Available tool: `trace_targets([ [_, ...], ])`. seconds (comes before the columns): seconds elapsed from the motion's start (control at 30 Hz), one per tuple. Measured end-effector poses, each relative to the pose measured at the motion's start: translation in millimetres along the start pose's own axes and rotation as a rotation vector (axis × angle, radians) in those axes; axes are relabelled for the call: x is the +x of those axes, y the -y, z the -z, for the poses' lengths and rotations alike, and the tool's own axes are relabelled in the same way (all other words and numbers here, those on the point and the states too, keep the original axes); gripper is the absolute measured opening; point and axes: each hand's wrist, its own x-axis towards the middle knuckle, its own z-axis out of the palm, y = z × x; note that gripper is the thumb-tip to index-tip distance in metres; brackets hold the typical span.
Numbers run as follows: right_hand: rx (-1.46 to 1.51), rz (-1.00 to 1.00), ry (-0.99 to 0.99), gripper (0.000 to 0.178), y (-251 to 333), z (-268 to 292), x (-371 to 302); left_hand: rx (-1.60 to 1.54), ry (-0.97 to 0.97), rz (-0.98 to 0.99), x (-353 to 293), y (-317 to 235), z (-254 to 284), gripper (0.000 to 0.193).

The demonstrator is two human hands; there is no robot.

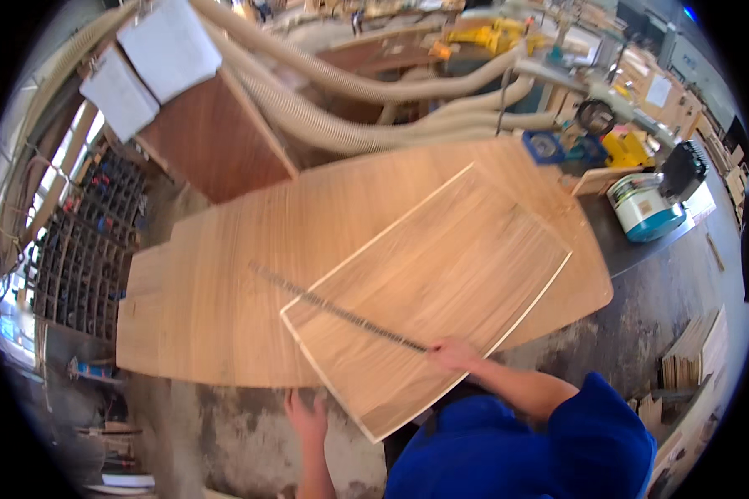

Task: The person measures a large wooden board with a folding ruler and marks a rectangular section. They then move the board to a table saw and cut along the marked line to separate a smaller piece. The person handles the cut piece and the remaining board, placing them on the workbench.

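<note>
My right hand (pixel 455 355) is closed on one end of a long, thin, dark ruler-like strip (pixel 341 313). The strip slants away to the left across a rectangular wood-grain panel (pixel 449 258) with pale edges, and its blurred far end reaches past that panel. Beneath lies a larger wooden board (pixel 225 283) of similar grain, with a rounded right end. My left hand (pixel 306 416) is empty with its fingers apart, close to the front edge of the larger board and left of the panel's near corner. Whether its fingertips touch the edge, I cannot tell.
Ribbed hoses (pixel 333 125) run behind the board. A brown cabinet-like panel with papers (pixel 171 50) stands back left, above a dark rack of cubbyholes (pixel 83 241). At right are a white-and-teal tub (pixel 641 208) and thin wood offcuts (pixel 686 358).
</note>
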Motion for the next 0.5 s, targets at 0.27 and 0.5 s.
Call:
trace_targets([
  [0.27, 0.287, -0.438, -0.309, 0.026, 45.9, -61.4, -66.4, 0.180, 0.329, -0.635, 189.0, 35.7, -19.2, 0.078],
  [0.5, 0.187, -0.522, -0.250, 0.027, 77.0, -148.8, -124.9, 0.158, 0.366, -0.764, 254.5, 73.2, -26.9, 0.077],
])
